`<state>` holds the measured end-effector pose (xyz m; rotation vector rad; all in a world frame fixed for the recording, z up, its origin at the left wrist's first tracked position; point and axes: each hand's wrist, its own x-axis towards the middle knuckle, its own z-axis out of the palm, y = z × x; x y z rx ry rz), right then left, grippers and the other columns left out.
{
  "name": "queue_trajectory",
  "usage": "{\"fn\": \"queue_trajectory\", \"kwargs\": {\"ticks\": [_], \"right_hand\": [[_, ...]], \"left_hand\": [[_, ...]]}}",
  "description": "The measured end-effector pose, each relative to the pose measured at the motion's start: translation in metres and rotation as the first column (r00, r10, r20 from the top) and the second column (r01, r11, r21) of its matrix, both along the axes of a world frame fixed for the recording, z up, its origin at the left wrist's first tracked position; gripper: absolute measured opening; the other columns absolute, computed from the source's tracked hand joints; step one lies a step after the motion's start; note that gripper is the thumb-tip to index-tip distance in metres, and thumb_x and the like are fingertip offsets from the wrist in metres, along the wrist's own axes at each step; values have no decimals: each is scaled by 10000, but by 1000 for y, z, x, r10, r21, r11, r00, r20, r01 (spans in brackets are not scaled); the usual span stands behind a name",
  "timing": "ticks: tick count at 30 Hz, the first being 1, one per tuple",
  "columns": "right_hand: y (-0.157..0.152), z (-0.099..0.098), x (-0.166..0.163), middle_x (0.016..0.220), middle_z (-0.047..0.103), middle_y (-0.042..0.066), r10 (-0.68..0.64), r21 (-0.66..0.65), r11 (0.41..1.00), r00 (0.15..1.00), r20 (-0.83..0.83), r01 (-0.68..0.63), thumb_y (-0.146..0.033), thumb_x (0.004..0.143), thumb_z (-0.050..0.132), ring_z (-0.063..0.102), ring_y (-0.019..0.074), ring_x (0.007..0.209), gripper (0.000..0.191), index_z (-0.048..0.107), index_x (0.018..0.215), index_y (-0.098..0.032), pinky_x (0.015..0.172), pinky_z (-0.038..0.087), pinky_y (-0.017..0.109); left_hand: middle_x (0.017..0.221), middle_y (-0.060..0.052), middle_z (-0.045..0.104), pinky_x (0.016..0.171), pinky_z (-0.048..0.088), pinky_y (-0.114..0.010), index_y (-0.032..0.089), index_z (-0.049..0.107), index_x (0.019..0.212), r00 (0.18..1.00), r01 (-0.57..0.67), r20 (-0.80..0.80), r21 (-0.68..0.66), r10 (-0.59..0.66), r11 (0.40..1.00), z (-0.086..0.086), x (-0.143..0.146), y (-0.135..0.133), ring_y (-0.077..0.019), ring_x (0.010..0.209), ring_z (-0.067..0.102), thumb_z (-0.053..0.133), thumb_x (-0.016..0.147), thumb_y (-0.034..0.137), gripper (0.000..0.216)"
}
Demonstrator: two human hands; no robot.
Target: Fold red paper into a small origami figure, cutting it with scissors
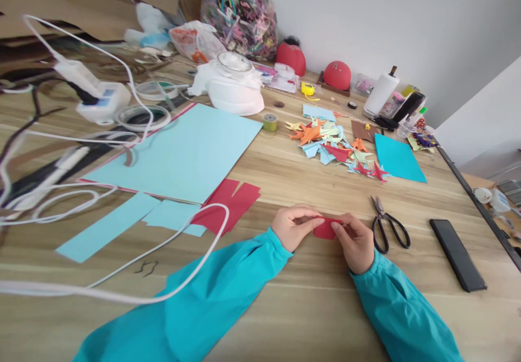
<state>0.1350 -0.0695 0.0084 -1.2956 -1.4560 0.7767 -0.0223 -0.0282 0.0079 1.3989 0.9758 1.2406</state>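
My left hand [292, 226] and my right hand [356, 241] meet over the wooden table [293, 307], both pinching a small folded piece of red paper [324, 229] between their fingertips. Both arms wear teal sleeves. Black scissors [386, 225] lie just right of my right hand. More red paper pieces [230, 202] rest to the left of my left hand. A heap of folded paper shapes [331, 146] in orange, blue, red and green lies farther back.
A large light-blue sheet [183, 153] and blue strips [109, 226] cover the left. White cables [122, 275] loop across the front left. A black phone [458, 254] lies at right, a teal sheet [399, 158] behind it. Tape rolls, a white container, bags line the back.
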Motion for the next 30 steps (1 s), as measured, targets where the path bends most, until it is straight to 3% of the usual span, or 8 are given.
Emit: {"fn": "queue_trajectory", "kwargs": {"ticks": [30], "right_hand": [[0, 5, -1, 667, 601, 16, 13, 2, 1000, 1000, 1, -13, -282, 821, 566, 543, 130, 606, 133, 636, 774, -180, 560, 445, 247]], "left_hand": [[614, -33, 639, 488, 459, -202, 147, 692, 604, 1000, -9, 20, -5, 10, 1000, 1, 1, 0, -111, 536, 552, 744, 598, 271, 135]]}}
